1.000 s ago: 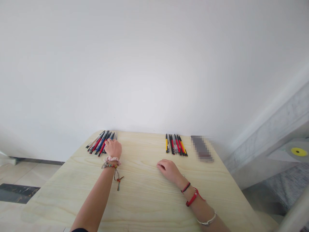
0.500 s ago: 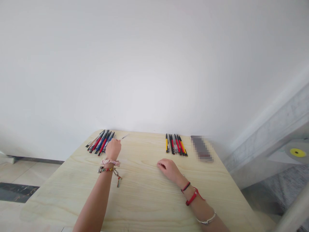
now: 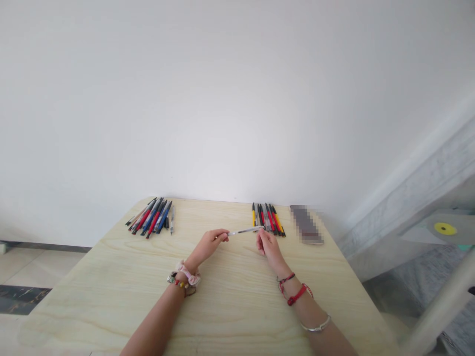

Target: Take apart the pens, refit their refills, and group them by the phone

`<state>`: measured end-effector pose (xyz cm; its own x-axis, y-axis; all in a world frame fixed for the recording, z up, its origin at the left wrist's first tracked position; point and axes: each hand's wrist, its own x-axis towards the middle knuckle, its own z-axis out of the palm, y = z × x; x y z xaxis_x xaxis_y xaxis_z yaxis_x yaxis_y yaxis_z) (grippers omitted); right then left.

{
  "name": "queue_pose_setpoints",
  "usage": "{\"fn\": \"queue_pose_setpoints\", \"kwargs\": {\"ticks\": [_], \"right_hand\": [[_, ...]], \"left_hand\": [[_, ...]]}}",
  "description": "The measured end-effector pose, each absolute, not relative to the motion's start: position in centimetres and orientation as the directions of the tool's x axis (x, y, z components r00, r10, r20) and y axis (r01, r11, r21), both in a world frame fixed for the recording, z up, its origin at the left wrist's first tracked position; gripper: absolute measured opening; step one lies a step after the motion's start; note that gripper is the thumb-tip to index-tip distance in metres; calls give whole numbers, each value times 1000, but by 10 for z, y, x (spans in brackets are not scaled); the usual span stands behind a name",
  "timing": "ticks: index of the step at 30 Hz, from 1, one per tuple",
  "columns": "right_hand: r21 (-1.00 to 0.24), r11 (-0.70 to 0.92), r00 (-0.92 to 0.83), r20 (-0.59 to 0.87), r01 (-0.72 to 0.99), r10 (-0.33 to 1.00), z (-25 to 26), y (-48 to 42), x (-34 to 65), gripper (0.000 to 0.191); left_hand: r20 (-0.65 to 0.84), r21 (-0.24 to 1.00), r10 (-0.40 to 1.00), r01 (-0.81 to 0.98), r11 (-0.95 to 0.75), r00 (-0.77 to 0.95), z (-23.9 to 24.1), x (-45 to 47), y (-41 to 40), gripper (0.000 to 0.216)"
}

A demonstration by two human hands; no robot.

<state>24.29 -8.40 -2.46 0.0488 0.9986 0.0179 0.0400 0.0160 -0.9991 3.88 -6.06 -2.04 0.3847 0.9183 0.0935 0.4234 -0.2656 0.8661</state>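
Note:
A clear pen (image 3: 243,231) is stretched level above the middle of the table, between my two hands. My left hand (image 3: 211,244) pinches its left end between thumb and fingers. At the other end, my right hand (image 3: 269,245) has its fingers curled in, with the thumb and forefinger at the pen's tip. Just behind the right hand lies a row of pens (image 3: 275,220) in yellow, black, red and clear, partly hidden by that hand and the held pen.
On the far left of the table (image 3: 222,306) is a heap of red, blue and clear pens (image 3: 151,218), with a single clear pen (image 3: 172,220) beside it. A blurred-out flat dark object (image 3: 307,225) lies at the far right. A white wall (image 3: 237,109) stands behind the table.
My left hand has come from the left heap to the middle, bringing the clear pen. My right hand has moved slightly up and right and now meets the pen's right end.

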Motion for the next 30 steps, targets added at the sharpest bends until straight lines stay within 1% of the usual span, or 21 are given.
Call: {"fn": "queue_pose_setpoints", "kwargs": {"ticks": [3, 5, 8, 12, 16, 20, 23, 26, 30], "right_hand": [[-996, 32, 103, 40, 78, 994, -23, -85, 243, 47], [-997, 16, 139, 26, 76, 990, -22, -84, 243, 47], [-999, -39, 166, -41, -11, 985, -23, -84, 242, 46], [-991, -81, 196, -100, -106, 975, -25, -84, 241, 49], [-991, -82, 219, -104, -108, 970, -25, -86, 239, 50], [-984, -99, 226, -131, -150, 965, -22, -88, 235, 49], [-973, -124, 218, -166, -195, 962, -19, -90, 234, 49], [-967, -139, 206, -184, -212, 961, -18, -90, 235, 49], [-970, -138, 196, -178, -199, 964, -20, -90, 236, 49]], "left_hand": [[117, 819, 912, 481, -312, 393, -19, 42, -68, 29], [131, 791, 897, 501, -351, 421, -16, 43, -72, 29], [139, 750, 874, 527, -400, 466, -15, 46, -76, 28], [166, 683, 878, 590, -431, 449, -18, 53, -79, 29], [283, 599, 885, 653, -464, 369, -23, 58, -81, 27], [414, 504, 859, 709, -493, 302, -26, 61, -84, 27], [463, 447, 827, 722, -528, 318, -27, 62, -85, 28], [483, 430, 796, 692, -579, 366, -28, 62, -85, 28], [499, 476, 784, 639, -604, 369, -29, 61, -84, 28]]}}
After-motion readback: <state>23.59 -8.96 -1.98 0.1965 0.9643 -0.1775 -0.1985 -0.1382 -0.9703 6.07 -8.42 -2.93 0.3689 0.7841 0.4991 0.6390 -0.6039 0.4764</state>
